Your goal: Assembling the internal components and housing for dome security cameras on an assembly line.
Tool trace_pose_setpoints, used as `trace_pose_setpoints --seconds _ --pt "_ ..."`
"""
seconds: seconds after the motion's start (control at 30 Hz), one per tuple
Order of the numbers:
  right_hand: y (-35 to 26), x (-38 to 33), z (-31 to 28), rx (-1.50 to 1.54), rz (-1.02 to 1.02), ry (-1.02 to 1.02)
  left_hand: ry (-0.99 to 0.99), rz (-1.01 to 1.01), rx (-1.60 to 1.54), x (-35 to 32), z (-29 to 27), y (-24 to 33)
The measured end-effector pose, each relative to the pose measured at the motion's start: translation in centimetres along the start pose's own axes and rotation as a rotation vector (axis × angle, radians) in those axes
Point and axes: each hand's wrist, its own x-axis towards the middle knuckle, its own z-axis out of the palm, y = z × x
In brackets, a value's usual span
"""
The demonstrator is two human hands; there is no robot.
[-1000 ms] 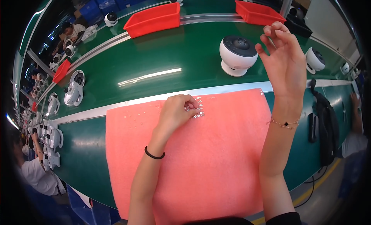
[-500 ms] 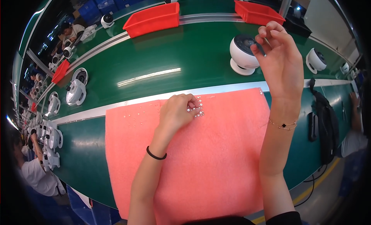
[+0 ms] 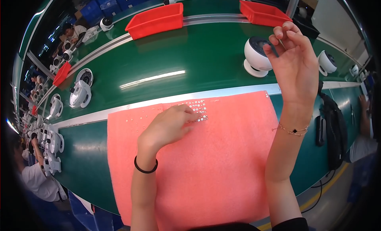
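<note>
A pink foam-like sheet [image 3: 214, 163] covers the near bench. Small round silver pieces [image 3: 201, 108] stand in tight rows near its far edge, and several more lie scattered [image 3: 137, 119] to the left. My left hand [image 3: 170, 123] rests over the rows with fingers spread, partly covering them; nothing shows in its grasp. Raised to the right, my right hand [image 3: 294, 60] has its fingers curled and thumb pinched round a thin dark strip [image 3: 274, 51] whose kind I cannot make out. Behind that hand stands a rounded white camera-like device [image 3: 256, 56] with a black front.
Further white devices [image 3: 81, 92] stand on the green conveyor [image 3: 158, 60] at left and right. Red trays [image 3: 154, 22] sit along the far rail. A black bag [image 3: 333, 124] and a dark case [image 3: 320, 129] lie at right. Co-workers sit at both sides.
My left hand has drawn back to the left and its fingers have opened out, uncovering more silver pieces. My right hand shifted slightly right. The white devices on the conveyor moved right.
</note>
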Motion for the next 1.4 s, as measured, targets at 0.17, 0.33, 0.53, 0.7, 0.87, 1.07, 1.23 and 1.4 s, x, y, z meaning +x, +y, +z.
trace_pose_setpoints --seconds 0.17,0.33,0.53,0.7,0.87,1.07,1.23,1.4 --pt "0.0 0.0 -0.2 0.007 -0.005 -0.015 -0.003 -0.031 0.082 0.2 0.7 0.3" --pt "0.0 -0.1 -0.1 0.006 0.000 -0.018 0.013 -0.055 0.132 0.2 0.7 0.5" --pt "0.1 0.0 -0.1 -0.010 0.005 -0.019 0.015 -0.062 0.152 0.4 0.8 0.5" --pt "0.0 0.0 0.0 -0.005 0.002 -0.030 0.026 -0.066 0.199 0.3 0.9 0.6" --pt "0.1 -0.1 0.2 0.002 -0.002 -0.039 0.056 -0.068 0.192 0.6 0.8 1.1" --pt "-0.2 -0.4 0.0 -0.029 0.016 -0.075 -0.032 -0.088 0.148 0.2 0.3 0.5" --pt "-0.4 -0.2 -0.1 0.021 -0.011 -0.058 -0.051 -0.078 0.147 -0.8 -0.7 0.5" --pt "-0.4 -0.1 0.0 0.029 -0.001 -0.071 -0.223 -0.118 0.148 -0.9 -0.5 1.2"
